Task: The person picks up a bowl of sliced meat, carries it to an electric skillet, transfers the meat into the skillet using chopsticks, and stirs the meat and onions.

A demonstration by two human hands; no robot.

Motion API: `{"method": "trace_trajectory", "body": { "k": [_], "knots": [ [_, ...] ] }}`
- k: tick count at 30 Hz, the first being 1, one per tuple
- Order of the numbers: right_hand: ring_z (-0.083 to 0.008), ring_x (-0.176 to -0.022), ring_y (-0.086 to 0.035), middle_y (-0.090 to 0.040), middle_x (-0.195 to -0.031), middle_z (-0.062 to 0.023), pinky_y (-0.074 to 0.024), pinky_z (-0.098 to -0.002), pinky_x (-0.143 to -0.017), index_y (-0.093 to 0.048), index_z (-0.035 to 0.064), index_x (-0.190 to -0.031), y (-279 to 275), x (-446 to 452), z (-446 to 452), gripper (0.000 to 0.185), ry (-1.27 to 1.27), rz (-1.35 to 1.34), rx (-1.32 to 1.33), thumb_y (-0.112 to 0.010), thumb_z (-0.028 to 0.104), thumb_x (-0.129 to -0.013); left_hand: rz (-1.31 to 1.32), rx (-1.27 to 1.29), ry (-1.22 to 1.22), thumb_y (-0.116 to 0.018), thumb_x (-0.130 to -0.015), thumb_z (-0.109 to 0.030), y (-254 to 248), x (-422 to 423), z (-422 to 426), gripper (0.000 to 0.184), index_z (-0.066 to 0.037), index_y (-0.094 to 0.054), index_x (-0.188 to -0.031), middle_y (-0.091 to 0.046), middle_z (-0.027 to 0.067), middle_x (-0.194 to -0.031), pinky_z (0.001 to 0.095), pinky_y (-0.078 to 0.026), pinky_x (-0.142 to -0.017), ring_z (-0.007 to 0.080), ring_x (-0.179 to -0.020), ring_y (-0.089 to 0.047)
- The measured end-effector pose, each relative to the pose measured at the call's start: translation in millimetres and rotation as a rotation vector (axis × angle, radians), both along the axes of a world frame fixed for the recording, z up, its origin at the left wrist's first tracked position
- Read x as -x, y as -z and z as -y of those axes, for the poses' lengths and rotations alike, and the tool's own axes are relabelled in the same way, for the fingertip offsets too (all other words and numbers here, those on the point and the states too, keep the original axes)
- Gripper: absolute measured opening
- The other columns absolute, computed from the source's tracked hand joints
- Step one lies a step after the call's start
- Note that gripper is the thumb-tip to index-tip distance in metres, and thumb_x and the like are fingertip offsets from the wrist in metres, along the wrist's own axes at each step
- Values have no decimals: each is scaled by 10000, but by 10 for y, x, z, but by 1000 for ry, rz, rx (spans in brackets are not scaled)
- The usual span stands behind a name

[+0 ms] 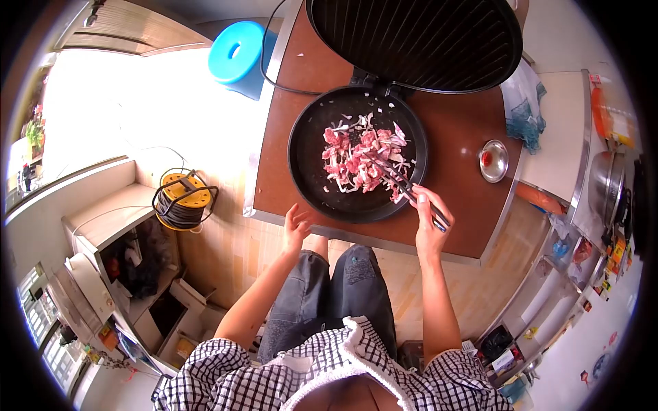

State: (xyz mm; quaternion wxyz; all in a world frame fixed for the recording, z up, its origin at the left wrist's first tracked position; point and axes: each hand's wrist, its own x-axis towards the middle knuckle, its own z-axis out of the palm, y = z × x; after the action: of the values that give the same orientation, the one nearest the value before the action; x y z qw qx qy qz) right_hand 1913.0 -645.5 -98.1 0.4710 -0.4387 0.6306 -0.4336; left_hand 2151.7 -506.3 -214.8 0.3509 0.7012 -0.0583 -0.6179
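My right hand (pixel 430 218) is closed around a pair of dark chopsticks (pixel 400 179). Their tips reach into pieces of raw pinkish-red meat (pixel 363 166) mixed with pale and purplish slices that look like onion. The meat lies in the round black pan (pixel 299 175) of an electric griddle. Behind it, the griddle's ridged black lid (pixel 418 41) stands raised on its hinge. My left hand (pixel 297 226) hangs just off the near edge of the table, left of the pan, with its fingers loosely apart and nothing in them.
The griddle rests on a brown table (pixel 452 205) with a metal edge. A small metal bowl (pixel 493 162) holding something red stands at the right. Left of the table are a blue stool (pixel 236 53) and a yellow cable reel (pixel 184 195). A black cord (pixel 281 88) runs behind the pan.
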Motion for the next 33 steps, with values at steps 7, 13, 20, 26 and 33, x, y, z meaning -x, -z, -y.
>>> {"method": "trace_trajectory", "body": {
  "k": [7, 13, 20, 26, 33],
  "knots": [
    [-95, -715, -590, -657, -823, -81, -471, -226, -637, -636, -30, -919, 329, -204, 147, 141, -64, -109, 96, -561, 78, -869, -14, -36, 4, -496, -849, -113, -119, -80, -223, 506, -165, -322, -1321, -524, 89, -1193, 347, -453, -857, 203, -1033, -561],
    [-92, -665, -585, -652, -843, -65, -475, -227, -604, -641, -37, -914, 101, -181, 132, 155, 26, -1, 101, -554, 85, -873, 21, -39, 9, -473, -851, -116, -118, -210, -321, 472, -166, -349, -1303, -532, 91, -1184, 346, -458, -854, 210, -1023, -569],
    [-78, -668, -563, -656, -794, -54, -453, -211, -600, -639, -35, -920, 317, -301, 295, 163, -35, -64, 83, -555, 98, -879, 12, -45, 34, -489, -865, -154, -170, -216, -422, 451, -170, -358, -1296, -532, 87, -1173, 343, -462, -843, 210, -1019, -574],
    [-81, -680, -601, -657, -811, -68, -474, -212, -588, -647, -25, -915, 126, -170, 188, 154, 29, -8, 69, -549, 86, -874, 22, -6, 65, -471, -874, -144, -143, -319, -510, 443, -164, -347, -1298, -526, 88, -1177, 338, -461, -850, 206, -1014, -574],
    [-68, -659, -565, -648, -806, -58, -461, -203, -583, -645, -21, -920, 280, -253, 300, 161, 25, -92, 114, -560, 110, -878, 15, 6, 86, -479, -877, -146, -206, -273, -460, 434, -151, -343, -1290, -529, 91, -1168, 341, -452, -861, 208, -1022, -568]
  ]
}}
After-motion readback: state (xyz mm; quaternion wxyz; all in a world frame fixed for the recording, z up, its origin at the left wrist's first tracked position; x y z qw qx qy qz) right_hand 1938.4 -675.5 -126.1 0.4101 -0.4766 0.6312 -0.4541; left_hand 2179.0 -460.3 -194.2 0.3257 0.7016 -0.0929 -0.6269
